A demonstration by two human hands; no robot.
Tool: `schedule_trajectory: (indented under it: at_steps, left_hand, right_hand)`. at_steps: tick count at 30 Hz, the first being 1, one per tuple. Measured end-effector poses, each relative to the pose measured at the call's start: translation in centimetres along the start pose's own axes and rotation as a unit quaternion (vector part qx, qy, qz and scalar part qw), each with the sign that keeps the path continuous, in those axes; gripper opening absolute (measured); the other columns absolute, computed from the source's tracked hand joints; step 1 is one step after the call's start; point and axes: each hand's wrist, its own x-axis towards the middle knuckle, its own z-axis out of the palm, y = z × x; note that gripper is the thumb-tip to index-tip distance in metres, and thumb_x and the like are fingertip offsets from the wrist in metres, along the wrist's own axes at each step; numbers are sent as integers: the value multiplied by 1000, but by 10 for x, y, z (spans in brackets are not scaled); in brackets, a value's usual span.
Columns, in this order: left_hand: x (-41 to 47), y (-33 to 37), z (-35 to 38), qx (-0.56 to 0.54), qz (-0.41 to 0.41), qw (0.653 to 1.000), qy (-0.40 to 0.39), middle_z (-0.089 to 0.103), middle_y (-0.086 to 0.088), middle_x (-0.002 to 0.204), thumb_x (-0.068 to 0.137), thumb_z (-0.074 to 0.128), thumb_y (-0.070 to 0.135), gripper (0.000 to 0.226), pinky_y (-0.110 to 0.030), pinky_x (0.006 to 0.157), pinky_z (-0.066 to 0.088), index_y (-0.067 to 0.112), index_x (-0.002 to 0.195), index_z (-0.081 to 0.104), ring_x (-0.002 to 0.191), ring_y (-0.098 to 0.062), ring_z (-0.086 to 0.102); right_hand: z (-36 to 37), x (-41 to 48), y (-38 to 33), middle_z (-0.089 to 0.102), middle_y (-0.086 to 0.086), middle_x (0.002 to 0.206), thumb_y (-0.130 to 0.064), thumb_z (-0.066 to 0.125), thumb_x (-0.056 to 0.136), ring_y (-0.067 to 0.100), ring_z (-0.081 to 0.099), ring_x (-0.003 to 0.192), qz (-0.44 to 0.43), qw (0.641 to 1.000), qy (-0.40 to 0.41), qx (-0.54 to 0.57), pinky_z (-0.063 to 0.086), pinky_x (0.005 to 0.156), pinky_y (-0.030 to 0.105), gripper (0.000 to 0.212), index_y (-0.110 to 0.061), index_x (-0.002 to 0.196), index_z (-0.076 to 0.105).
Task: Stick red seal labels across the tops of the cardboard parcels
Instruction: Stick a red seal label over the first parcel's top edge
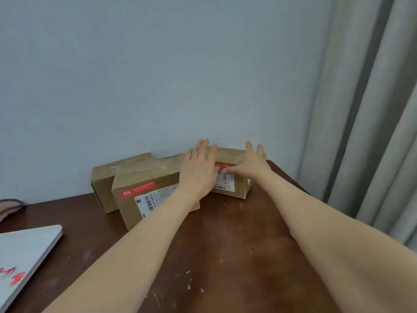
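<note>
Three cardboard parcels stand against the wall at the back of the brown table [225, 245]. The front parcel [140, 199] carries a red seal label [137, 189] and a white shipping label. A second parcel [106, 177] lies behind it to the left. The right parcel [239, 188] has a red seal label [223, 165] near its top edge. My left hand [199, 168] lies flat with fingers spread on that parcel's left part. My right hand [251, 164] rests open on its top, thumb pressing the red label. Neither hand grips anything.
A white sheet or pad [27, 256] with red stickers [18, 277] lies at the table's left front. A dark rounded object [11, 205] sits at the far left edge. Grey curtains [372, 132] hang on the right, beyond the table's right edge.
</note>
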Motion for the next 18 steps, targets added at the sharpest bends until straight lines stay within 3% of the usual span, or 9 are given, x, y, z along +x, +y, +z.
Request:
schedule_trajectory:
  at_steps: [6, 13, 18]
  left_hand:
    - [10, -5, 14, -18, -10, 1000, 12, 15, -10, 157, 97, 39, 32, 58, -39, 117, 14, 16, 149, 18, 146, -23, 8]
    - [3, -11, 17, -18, -10, 1000, 9, 19, -12, 156, 96, 41, 29, 59, -38, 116, 16, 13, 148, 20, 146, -24, 12]
    - [-3, -12, 4, -29, -27, 999, 10, 17, -12, 157, 98, 37, 30, 58, -38, 117, 15, 13, 149, 17, 146, -25, 9]
  right_hand:
    - [11, 22, 1, -10, 12, 160, -48, 82, 67, 34, -3, 148, -10, 999, -33, 10, 18, 117, 53, 125, -24, 154, -5]
    - [14, 16, 3, 19, 12, 141, -39, 81, 63, 34, 43, 125, -18, 1000, -3, 1, 48, 97, 42, 111, -23, 151, 15]
    - [1, -10, 1, 27, 13, 132, -46, 78, 65, 36, 41, 118, 23, 998, 61, -2, 45, 83, 37, 92, -22, 140, 31]
